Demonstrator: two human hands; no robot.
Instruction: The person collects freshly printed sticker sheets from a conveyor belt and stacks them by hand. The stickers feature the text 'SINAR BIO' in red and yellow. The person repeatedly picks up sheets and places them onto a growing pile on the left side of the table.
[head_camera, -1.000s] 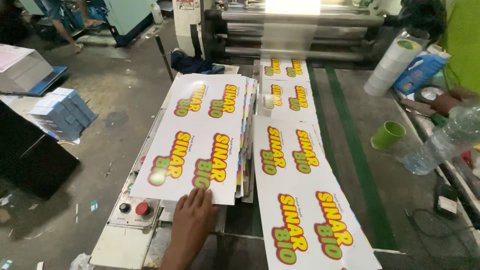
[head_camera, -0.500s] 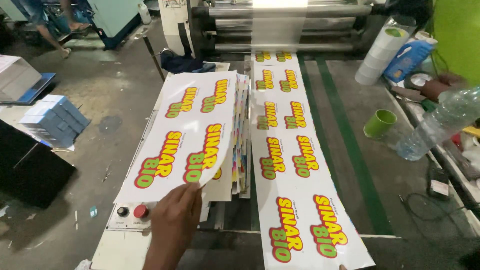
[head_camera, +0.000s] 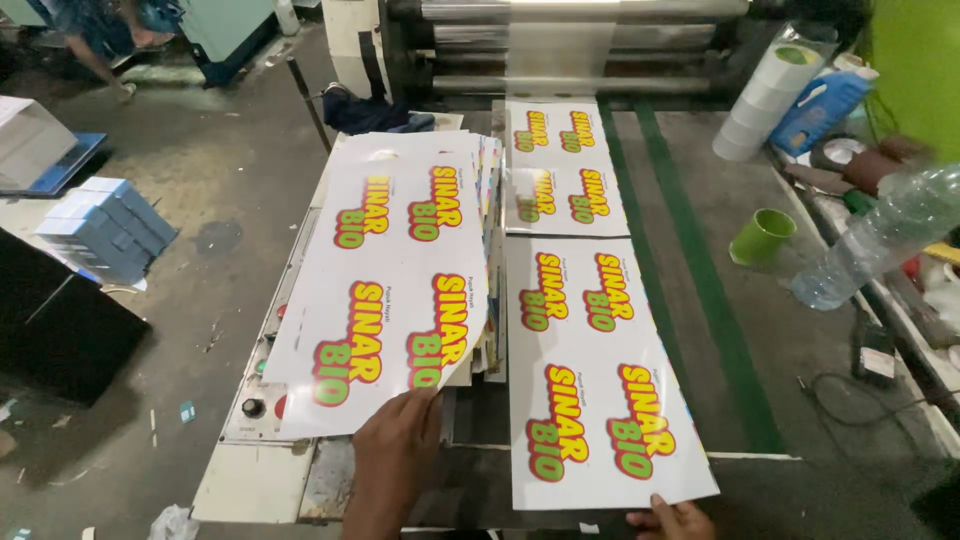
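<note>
Fingers of the left hand pinch the near edge of the top printed sheet, lifting that edge so the glossy white sheet bows up off the stack of sheets beneath it. The stack lies on the left side of a machine table, far of two round control buttons. The right hand shows only at the bottom edge, its fingertips resting on the near corner of a long laminated strip that runs from the far rollers toward the person; how far this hand is closed cannot be told. Right of the strip sit a green cup, a clear plastic bottle and a white roll.
</note>
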